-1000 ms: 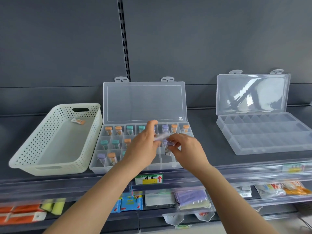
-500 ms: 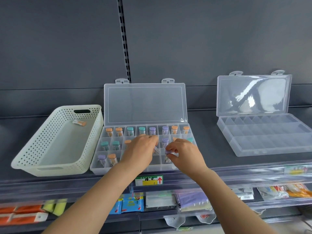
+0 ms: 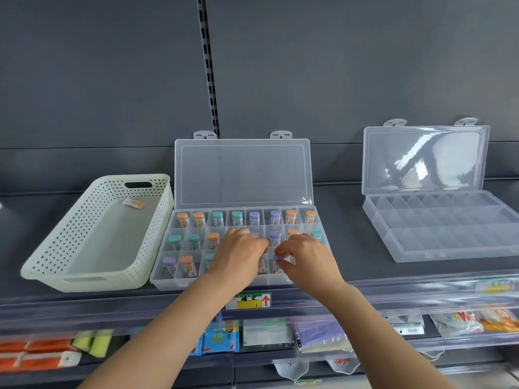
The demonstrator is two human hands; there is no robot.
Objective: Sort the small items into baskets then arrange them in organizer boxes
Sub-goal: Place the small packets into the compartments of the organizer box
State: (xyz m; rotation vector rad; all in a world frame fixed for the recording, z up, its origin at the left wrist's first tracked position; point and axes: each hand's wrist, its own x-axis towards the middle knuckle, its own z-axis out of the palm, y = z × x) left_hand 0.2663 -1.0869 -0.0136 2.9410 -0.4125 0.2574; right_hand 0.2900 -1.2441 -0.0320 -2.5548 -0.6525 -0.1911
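Here, nearest the viewer, the right hand [image 3: 306,259] pinches a purple-capped vial [image 3: 279,258] between thumb and forefinger at a front-row compartment of the open organizer box [image 3: 165,279]. Just left of those fingers, the left hand [image 3: 238,254] curls downward; whether it holds anything is hidden. Arranging seems under way: next, seat the vial and release. Farther left, one orange-capped vial [image 3: 134,204] lies in the basket [image 3: 84,279]. Well right, a second organizer box [image 3: 449,248] sits open.
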